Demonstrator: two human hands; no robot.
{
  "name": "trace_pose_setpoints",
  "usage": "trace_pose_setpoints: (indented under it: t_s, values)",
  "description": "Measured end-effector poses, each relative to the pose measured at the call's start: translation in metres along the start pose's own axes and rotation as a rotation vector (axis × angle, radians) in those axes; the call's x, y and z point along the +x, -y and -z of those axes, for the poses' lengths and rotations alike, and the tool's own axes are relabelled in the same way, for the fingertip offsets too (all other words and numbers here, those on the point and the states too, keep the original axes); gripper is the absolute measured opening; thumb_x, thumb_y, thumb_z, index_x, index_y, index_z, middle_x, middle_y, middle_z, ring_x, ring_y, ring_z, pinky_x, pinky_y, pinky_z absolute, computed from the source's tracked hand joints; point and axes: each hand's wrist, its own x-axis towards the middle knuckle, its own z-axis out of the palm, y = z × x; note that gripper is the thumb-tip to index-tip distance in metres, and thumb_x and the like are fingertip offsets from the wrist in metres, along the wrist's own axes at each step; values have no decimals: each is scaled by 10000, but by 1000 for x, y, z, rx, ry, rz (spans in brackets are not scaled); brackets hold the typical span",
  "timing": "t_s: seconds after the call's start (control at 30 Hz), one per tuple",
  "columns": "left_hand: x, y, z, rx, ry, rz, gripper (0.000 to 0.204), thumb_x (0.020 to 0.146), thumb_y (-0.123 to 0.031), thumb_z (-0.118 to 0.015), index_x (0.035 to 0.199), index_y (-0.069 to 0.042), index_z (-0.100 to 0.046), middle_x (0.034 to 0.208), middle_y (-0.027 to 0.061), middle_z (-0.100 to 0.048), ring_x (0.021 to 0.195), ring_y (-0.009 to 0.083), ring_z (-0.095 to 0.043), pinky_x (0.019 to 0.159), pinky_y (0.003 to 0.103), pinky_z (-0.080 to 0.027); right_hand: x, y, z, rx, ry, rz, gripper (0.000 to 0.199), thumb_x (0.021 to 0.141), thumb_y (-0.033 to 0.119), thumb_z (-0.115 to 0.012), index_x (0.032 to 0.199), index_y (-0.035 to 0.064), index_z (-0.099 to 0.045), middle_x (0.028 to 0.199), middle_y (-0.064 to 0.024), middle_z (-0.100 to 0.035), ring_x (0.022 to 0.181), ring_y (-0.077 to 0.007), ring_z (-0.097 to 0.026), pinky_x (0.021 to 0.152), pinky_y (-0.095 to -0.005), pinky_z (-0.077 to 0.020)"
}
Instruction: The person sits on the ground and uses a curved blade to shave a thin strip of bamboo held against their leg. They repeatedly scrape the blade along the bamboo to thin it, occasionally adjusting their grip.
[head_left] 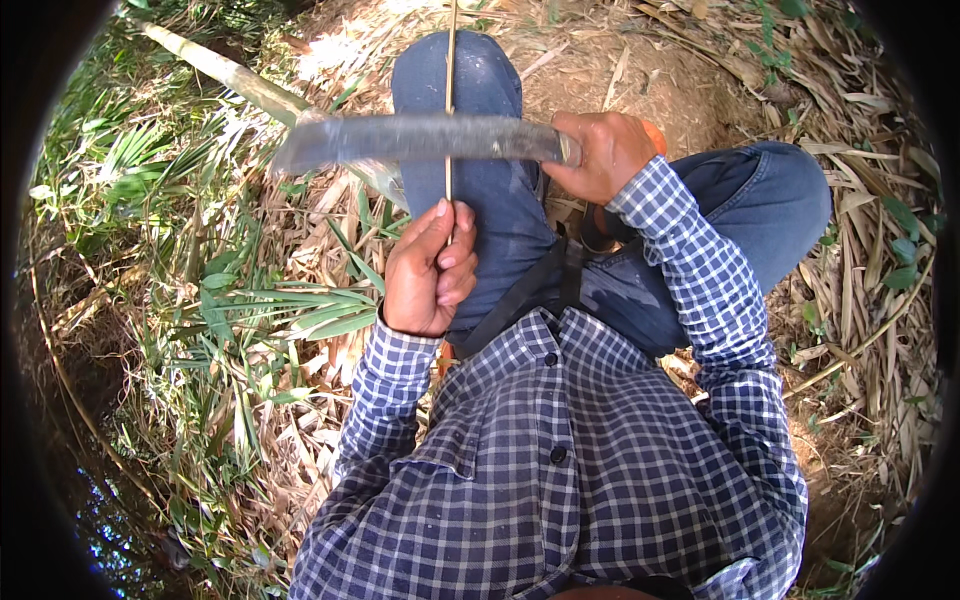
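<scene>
My left hand (433,268) is closed, pinching the near end of a thin, pale strip (449,80) that looks like split bamboo or cane. The strip runs straight away from me over my left knee (480,75) and out past the top of the view. In my right hand (603,152) is the handle of a long, broad-bladed knife (410,138). Its dark grey blade, smeared by motion, lies crosswise above the strip and points left. Whether the edge touches the strip I cannot tell. Most of the handle is hidden by my fingers.
A bamboo pole (225,72) slants in from the upper left and ends beside my left knee. Green blades of leaf (325,312) and grass cover the ground at left. Dry leaves (880,210) lie at right, and bare soil (590,70) shows ahead. My bent right knee (785,195) sticks out rightward.
</scene>
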Motion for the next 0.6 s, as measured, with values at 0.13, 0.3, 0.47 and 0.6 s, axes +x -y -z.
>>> trace_pose_setpoints:
  t_s: [0.13, 0.3, 0.47, 0.6]
  values:
    - [-11, 0, 2, 20, -49, 16, 267, 1066, -260, -364, 981, -40, -490, 654, -42, -351, 423, 34, -261, 347, 183, -224, 0, 6, 5, 6, 13, -89, 229, 726, 252, -738, 853, 71, -679, 609, -159, -620, 563, -342, -634, 529, -432, -501]
    - [-21, -1, 8, 57, -76, 29, 269, 1065, -261, -365, 963, -42, -483, 645, -48, -343, 428, 28, -253, 348, 181, -224, 0, 3, 2, 3, 11, 37, 260, 715, 265, -741, 867, 61, -686, 598, -172, -622, 546, -348, -632, 533, -431, -509]
    - [-29, -6, 17, 77, -122, 48, 274, 1063, -256, -368, 934, -43, -484, 646, -47, -343, 429, 25, -239, 347, 179, -214, 7, 2, -2, -75, -1, -112, 352, 734, 334, -742, 994, 98, -720, 582, -147, -638, 557, -323, -655, 580, -434, -556]
    - [-37, -2, 23, 81, -125, 66, 271, 1062, -246, -365, 934, -41, -488, 641, -42, -345, 427, 27, -234, 347, 181, -207, 1, -1, 2, -29, 40, -50, 344, 729, 348, -743, 984, 118, -722, 598, -144, -643, 596, -330, -663, 625, -442, -558]
